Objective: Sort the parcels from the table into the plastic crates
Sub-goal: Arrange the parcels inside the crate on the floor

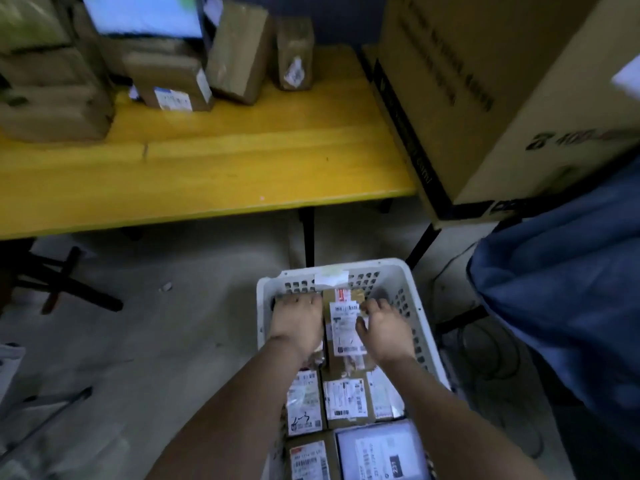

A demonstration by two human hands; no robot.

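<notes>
Two hands down in one white crate [420, 317] on the floor. Left hand [297, 322] flat, fingers spread, at the far left corner. Right hand [387, 329] open, resting on the long brown parcel [343, 332] with the white label; gripping nothing. Five more labelled parcels packed nearer (edges cut off, so maybe more). Four brown parcels up on the yellow tabletop [214, 168], at the back.
</notes>
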